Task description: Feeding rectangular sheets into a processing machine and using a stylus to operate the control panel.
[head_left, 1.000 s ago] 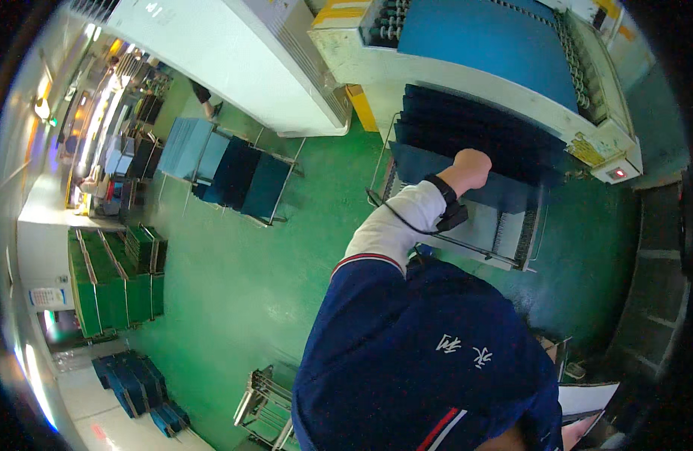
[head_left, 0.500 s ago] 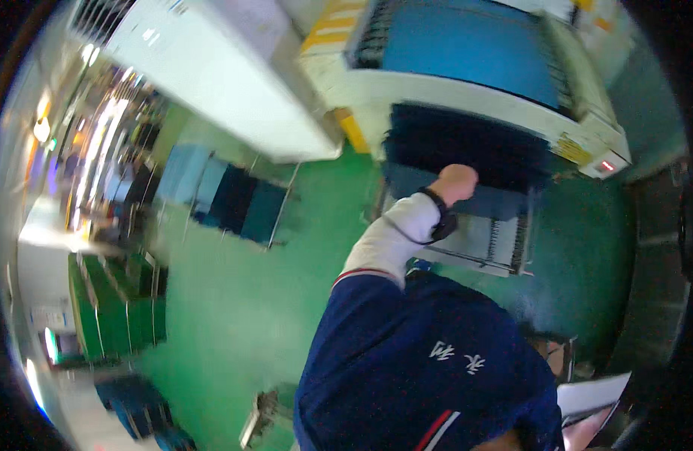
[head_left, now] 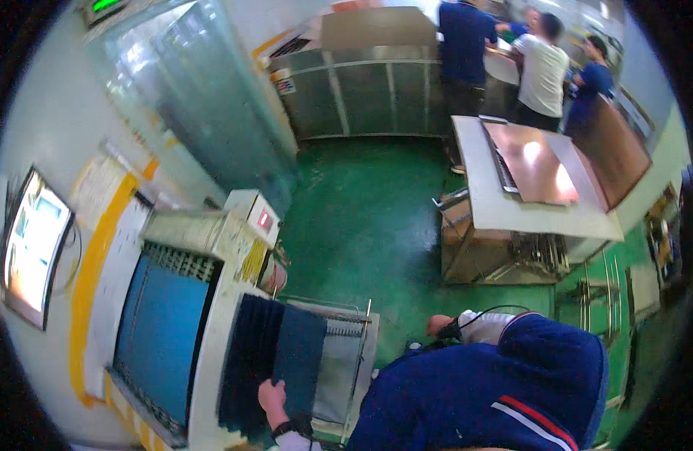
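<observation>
My left hand (head_left: 271, 398) rests at the seam between dark navy panels (head_left: 249, 353) and a lighter blue panel (head_left: 301, 353), fingers closed; what they hold, if anything, is hidden. These thin panels lie in a slotted metal rack (head_left: 346, 338) at the lower left, against the machine. My right hand (head_left: 439, 325) hangs low to the right of the rack, apart from it. Its fingers are too small and blurred to make out.
A machine with a blue bed (head_left: 162, 331) stands left of the rack, with a screen (head_left: 37, 248) on the wall beyond. At right a white table (head_left: 482, 203) bears a copper-coloured sheet (head_left: 534, 161). Several people (head_left: 542, 71) stand behind it, near a steel cabinet (head_left: 361, 98).
The view has swung to the right, so the machine and rack now lie at the left. My right hand has come into view. My left hand still rests at the panels.
</observation>
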The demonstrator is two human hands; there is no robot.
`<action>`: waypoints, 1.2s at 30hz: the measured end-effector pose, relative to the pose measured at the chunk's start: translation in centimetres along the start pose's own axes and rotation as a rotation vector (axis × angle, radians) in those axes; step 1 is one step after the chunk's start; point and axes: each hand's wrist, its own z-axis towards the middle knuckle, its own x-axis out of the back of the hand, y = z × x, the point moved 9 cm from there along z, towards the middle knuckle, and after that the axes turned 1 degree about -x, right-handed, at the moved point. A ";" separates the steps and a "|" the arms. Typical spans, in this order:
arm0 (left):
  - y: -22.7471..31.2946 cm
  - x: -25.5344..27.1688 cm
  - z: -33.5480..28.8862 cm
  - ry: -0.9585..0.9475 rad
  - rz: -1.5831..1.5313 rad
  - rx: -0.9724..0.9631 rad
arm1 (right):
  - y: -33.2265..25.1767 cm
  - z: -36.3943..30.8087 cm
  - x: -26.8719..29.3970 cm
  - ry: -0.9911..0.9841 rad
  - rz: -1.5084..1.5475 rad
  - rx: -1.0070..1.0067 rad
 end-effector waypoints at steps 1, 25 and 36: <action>0.2 -0.5 0.6 -0.043 -0.021 0.009 | -0.4 -1.2 0.3 0.020 0.044 -0.006; -0.8 -2.2 1.4 -0.112 -0.046 -0.014 | 3.0 -2.2 -3.8 0.219 0.183 -0.458; 2.6 0.3 -0.9 -0.053 0.087 0.029 | 2.6 -3.1 -5.6 -0.040 0.218 0.002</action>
